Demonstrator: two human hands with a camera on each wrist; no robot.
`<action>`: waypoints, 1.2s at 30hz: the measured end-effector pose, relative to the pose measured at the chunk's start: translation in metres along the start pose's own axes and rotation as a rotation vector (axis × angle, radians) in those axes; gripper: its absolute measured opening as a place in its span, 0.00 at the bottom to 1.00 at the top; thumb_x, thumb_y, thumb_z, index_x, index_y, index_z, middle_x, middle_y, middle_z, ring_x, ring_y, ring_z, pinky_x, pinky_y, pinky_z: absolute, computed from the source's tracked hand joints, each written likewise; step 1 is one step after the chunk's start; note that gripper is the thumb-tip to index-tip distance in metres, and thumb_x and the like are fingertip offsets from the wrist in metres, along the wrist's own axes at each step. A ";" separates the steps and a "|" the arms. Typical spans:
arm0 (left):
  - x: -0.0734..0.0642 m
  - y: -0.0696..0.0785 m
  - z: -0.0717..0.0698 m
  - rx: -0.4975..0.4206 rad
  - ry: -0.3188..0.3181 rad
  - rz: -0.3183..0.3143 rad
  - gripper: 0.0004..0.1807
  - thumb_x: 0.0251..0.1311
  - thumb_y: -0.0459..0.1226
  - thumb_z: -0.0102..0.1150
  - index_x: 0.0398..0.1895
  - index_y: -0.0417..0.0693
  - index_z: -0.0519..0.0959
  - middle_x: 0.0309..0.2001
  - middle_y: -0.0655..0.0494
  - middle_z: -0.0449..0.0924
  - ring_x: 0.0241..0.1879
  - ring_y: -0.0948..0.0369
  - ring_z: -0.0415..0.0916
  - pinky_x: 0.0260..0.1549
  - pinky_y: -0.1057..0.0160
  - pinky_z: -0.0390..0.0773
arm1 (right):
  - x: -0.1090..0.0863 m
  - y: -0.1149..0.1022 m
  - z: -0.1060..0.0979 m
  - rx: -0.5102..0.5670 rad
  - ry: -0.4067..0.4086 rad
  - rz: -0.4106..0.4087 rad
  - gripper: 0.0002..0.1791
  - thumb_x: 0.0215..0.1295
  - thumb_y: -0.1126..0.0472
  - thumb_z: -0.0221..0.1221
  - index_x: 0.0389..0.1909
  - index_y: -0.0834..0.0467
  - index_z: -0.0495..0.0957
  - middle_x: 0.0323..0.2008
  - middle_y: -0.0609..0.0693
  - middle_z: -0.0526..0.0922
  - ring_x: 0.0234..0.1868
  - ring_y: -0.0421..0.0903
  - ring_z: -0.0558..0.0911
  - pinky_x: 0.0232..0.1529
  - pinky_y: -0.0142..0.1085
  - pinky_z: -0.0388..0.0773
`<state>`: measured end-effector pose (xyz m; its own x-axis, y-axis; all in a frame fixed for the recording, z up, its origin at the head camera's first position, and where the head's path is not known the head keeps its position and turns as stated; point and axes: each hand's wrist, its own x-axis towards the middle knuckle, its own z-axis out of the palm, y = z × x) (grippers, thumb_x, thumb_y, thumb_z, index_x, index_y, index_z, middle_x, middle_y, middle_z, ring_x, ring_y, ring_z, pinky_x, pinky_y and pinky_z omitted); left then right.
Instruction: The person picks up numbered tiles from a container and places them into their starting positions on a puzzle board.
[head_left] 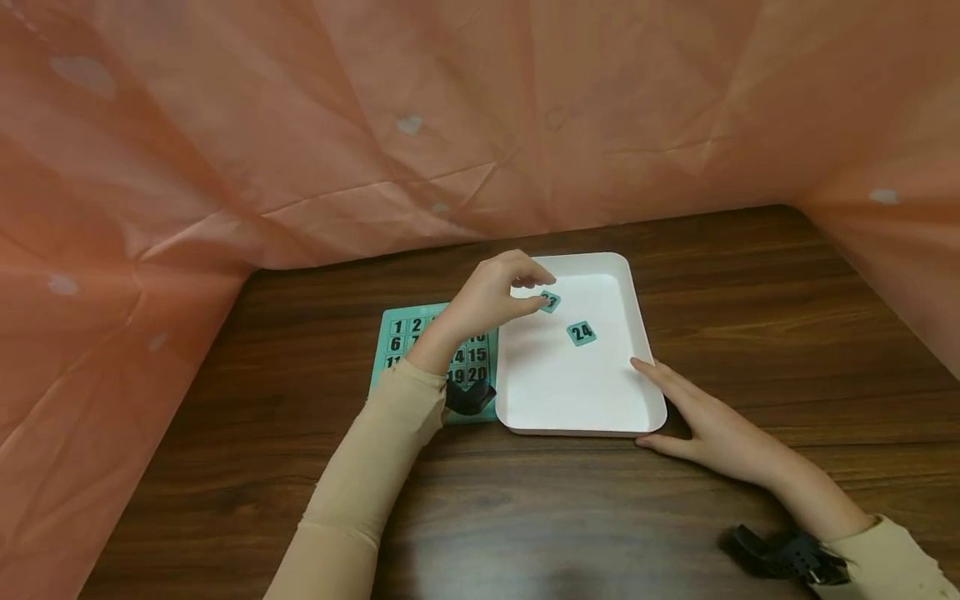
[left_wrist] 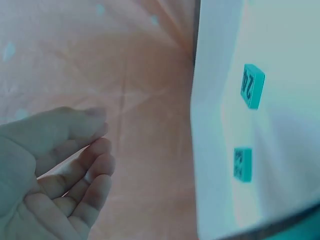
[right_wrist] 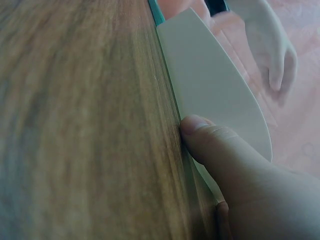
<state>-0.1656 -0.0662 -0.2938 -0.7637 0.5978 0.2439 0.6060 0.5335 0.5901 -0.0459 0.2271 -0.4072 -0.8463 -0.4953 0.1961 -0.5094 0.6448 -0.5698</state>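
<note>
A shallow white tray (head_left: 570, 392) holds two teal number tiles, one marked 24 (head_left: 581, 333) and one marked 23 (head_left: 553, 303). Over the tray's far left part hovers my left hand (head_left: 495, 292), its fingers loosely bent and its thumb apart from them. The left wrist view shows nothing between those fingers, with both tiles off to the right. My right hand (head_left: 697, 421) holds the tray's near right corner. Its thumb (right_wrist: 215, 140) presses the near outer wall, and a fingertip reaches over the right rim.
Against the tray's left side lies a teal number board (head_left: 397, 327), partly hidden by my left forearm. The brown wooden table (head_left: 750, 292) meets orange cloth (head_left: 450, 108) at the back and both sides.
</note>
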 end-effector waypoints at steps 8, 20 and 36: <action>0.027 -0.013 0.024 -0.061 -0.001 -0.084 0.13 0.58 0.34 0.64 0.47 0.44 0.83 0.44 0.52 0.78 0.42 0.61 0.72 0.45 0.70 0.72 | 0.000 0.002 0.003 0.006 -0.001 -0.006 0.49 0.56 0.48 0.68 0.75 0.48 0.50 0.71 0.55 0.57 0.68 0.64 0.58 0.55 0.61 0.65; 0.040 -0.039 0.048 0.028 0.023 -0.277 0.14 0.58 0.31 0.63 0.48 0.40 0.82 0.45 0.51 0.79 0.44 0.58 0.72 0.44 0.68 0.72 | 0.002 -0.001 0.003 -0.028 0.009 -0.020 0.50 0.55 0.49 0.69 0.74 0.50 0.51 0.70 0.54 0.58 0.67 0.62 0.61 0.54 0.58 0.67; 0.040 -0.047 0.063 0.078 -0.008 -0.361 0.23 0.54 0.21 0.59 0.55 0.41 0.78 0.53 0.50 0.73 0.50 0.57 0.71 0.43 0.69 0.73 | 0.002 -0.001 0.002 -0.013 0.004 -0.014 0.51 0.54 0.49 0.69 0.74 0.50 0.51 0.69 0.59 0.58 0.66 0.65 0.60 0.54 0.60 0.66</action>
<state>-0.2106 -0.0302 -0.3606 -0.9300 0.3668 0.0245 0.3129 0.7548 0.5765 -0.0473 0.2242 -0.4078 -0.8395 -0.5023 0.2070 -0.5233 0.6451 -0.5567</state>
